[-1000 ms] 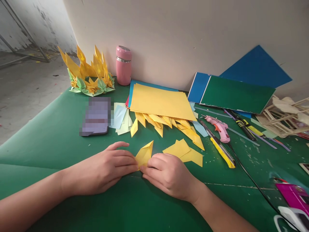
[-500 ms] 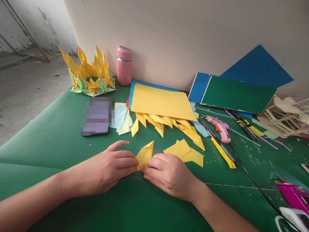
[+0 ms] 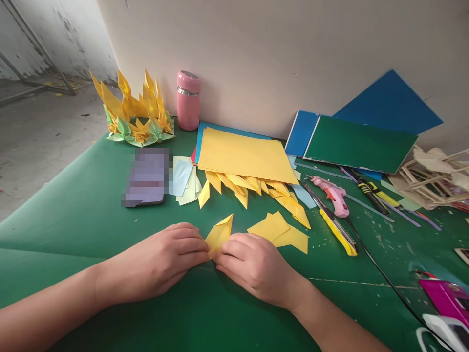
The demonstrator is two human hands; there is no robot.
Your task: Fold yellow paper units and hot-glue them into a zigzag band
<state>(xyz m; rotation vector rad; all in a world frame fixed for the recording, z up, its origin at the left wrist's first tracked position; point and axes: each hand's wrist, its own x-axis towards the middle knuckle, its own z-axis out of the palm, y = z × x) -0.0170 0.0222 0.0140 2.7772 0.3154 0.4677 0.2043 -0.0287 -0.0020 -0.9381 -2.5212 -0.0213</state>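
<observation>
Between my two hands stands a folded piece of yellow paper [image 3: 220,233], its pointed tip upward and a crease along its upper right side. My left hand [image 3: 172,256] grips its lower left edge with closed fingers. Opposite, my right hand [image 3: 247,261] pinches the lower right corner, and its fingers hide part of the paper. Just right of that hand lie a few flat yellow paper pieces [image 3: 282,232], overlapping. Beyond, several folded yellow paper points [image 3: 242,188] stick out from under a stack of yellow sheets [image 3: 247,154].
At the back left are a yellow and green paper crown [image 3: 141,122], a pink flask [image 3: 188,102] and a blurred phone [image 3: 148,176]. On the right lie a yellow utility knife [image 3: 339,230], a pink glue gun [image 3: 333,193] with a black cord, and a wooden stick model [image 3: 428,176].
The raised finger of my left hand has come down against the others. The yellow paper stays almost in the same place between my hands.
</observation>
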